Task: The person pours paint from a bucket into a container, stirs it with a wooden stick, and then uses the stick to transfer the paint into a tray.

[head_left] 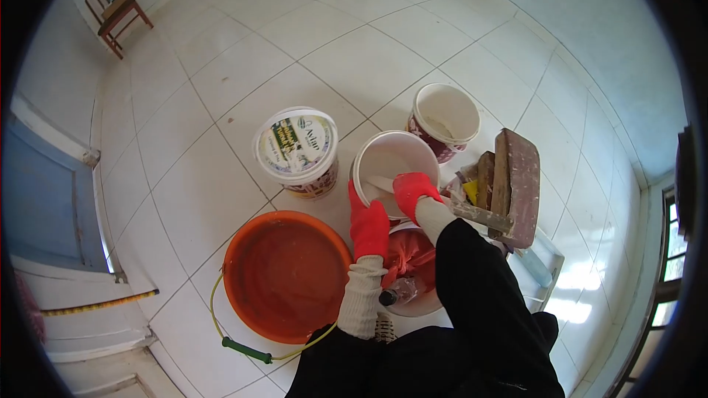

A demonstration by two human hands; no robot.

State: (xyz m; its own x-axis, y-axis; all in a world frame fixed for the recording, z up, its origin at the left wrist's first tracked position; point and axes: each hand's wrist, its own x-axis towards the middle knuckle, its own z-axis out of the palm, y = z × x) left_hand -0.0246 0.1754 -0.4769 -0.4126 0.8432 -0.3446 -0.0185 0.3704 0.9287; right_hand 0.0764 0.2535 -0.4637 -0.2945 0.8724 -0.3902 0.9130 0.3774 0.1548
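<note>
A white bucket point(398, 149) stands tilted slightly in front of me, its open mouth showing pale material inside. My left hand point(367, 227), in a red and cream glove, is closed against the left side of its rim. Gloved the same way, my right hand point(415, 193) reaches over the near right rim, its fingers wrapped round a whitish tool point(381, 183) that points into the bucket. Just below is another container holding a red plastic bag point(410, 254) and a clear bottle point(404, 291).
Left are a lidded Avian bucket point(296, 144) and an orange basin point(287, 276) with a green-handled bail. Another open bucket point(446, 114) stands behind right. Dirty trowels or floats point(516, 188) and a pale tray point(554, 273) lie right. A chair point(114, 11) stands far left.
</note>
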